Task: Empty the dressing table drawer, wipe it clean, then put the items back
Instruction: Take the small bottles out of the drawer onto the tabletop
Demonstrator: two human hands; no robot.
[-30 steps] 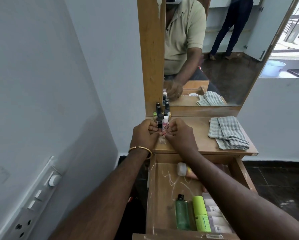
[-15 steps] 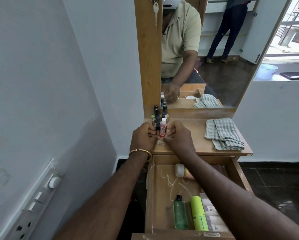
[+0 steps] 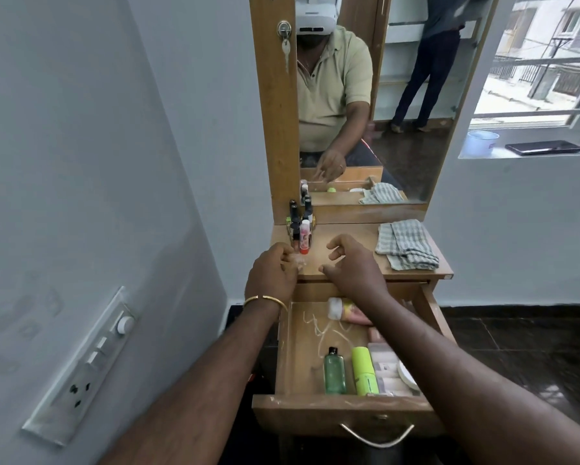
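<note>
The dressing table drawer (image 3: 342,416) stands pulled out below me. In it lie a green bottle (image 3: 334,370), a lime tube (image 3: 364,370), a pink tube with a white cap (image 3: 344,309), pale boxes (image 3: 384,364) and a white round lid (image 3: 407,375). White streaks mark the drawer floor. Several small dark-capped bottles (image 3: 298,218) and a white-and-pink bottle (image 3: 304,236) stand at the tabletop's (image 3: 349,238) back left. My left hand (image 3: 270,275) curls its fingers round a small clear item (image 3: 298,261) on the tabletop. My right hand (image 3: 350,266) hovers beside it, fingers loosely bent, holding nothing.
A folded checked cloth (image 3: 406,245) lies on the right of the tabletop. The mirror (image 3: 365,95) rises behind, reflecting me and a standing person. A switchboard (image 3: 84,364) is on the left wall. A sill at right holds a tub (image 3: 482,142).
Both hands were pinched together over the small item by the bottles. My right hand has let go and moved right, its fingers spread; my left hand stays on the item.
</note>
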